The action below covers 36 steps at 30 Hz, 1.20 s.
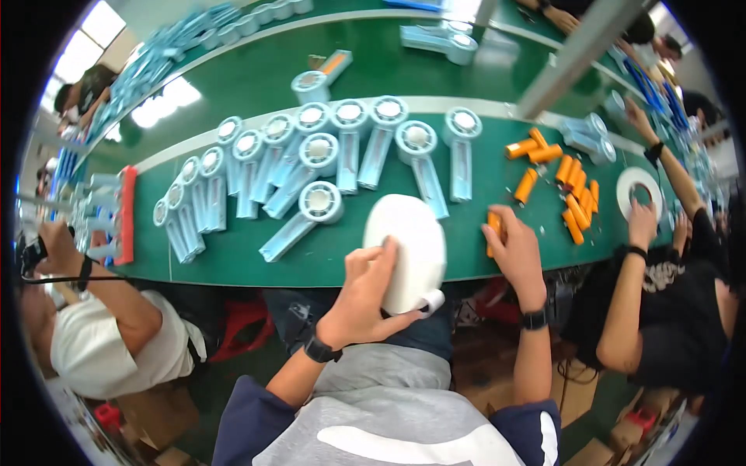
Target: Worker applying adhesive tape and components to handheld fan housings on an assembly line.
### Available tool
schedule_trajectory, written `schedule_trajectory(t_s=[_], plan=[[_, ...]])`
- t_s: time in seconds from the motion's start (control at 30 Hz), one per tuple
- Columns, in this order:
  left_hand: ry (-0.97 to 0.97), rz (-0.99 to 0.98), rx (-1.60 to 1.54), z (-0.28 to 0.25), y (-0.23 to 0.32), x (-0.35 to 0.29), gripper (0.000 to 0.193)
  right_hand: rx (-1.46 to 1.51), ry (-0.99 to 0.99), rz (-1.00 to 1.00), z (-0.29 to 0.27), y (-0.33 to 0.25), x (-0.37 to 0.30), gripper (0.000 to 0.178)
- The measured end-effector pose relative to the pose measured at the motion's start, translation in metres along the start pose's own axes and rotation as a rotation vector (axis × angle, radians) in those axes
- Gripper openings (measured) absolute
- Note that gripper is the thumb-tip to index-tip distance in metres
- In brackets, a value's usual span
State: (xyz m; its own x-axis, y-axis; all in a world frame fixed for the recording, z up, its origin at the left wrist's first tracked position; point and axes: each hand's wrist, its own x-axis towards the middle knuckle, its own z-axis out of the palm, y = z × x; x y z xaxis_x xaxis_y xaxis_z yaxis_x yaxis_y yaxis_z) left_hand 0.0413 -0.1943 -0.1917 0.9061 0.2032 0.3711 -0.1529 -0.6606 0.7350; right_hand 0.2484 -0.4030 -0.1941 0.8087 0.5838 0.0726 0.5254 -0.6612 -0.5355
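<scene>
Fingers (384,256) of the left hand (359,301) are gripping a white rounded object (416,252) over the near edge of the worktop (233,268). The right hand (515,248) is pinching an orange cylinder (493,227) between thumb and fingers near that edge.

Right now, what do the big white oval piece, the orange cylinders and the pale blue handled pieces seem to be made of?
White oval piece: perhaps paper or plastic; smooth and plain, with a curled strip at its lower edge.
Orange cylinders: probably plastic-wrapped; evenly coloured. The cores are hidden.
Pale blue handled pieces: likely moulded plastic; matching shapes, slotted round heads.
</scene>
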Motion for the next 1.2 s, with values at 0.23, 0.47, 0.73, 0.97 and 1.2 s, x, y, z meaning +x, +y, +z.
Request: schedule_trajectory(t_s=[0.23, 0.47, 0.73, 0.97, 1.2], plan=[[0.050, 0.047, 0.082, 0.007, -0.019, 0.002, 0.099, 0.463, -0.147, 0.051, -0.003, -0.018, -0.015, 0.029], [0.096, 0.027, 0.124, 0.014, -0.028, 0.005, 0.110, 0.943, -0.359, 0.225, 0.001, -0.063, -0.058, 0.029], [0.096, -0.013, 0.059, 0.009, -0.038, -0.008, 0.123, 1.251, -0.718, 0.330, 0.006, -0.079, -0.064, 0.032], [0.079, -0.038, -0.004, 0.002, -0.053, -0.018, 0.132, 1.348, -0.786, 0.271, 0.016, -0.088, -0.072, 0.037], [0.023, -0.028, 0.070, 0.004, -0.064, -0.028, 0.135, 1.425, -0.787, 0.186, 0.028, -0.111, -0.073, 0.037]])
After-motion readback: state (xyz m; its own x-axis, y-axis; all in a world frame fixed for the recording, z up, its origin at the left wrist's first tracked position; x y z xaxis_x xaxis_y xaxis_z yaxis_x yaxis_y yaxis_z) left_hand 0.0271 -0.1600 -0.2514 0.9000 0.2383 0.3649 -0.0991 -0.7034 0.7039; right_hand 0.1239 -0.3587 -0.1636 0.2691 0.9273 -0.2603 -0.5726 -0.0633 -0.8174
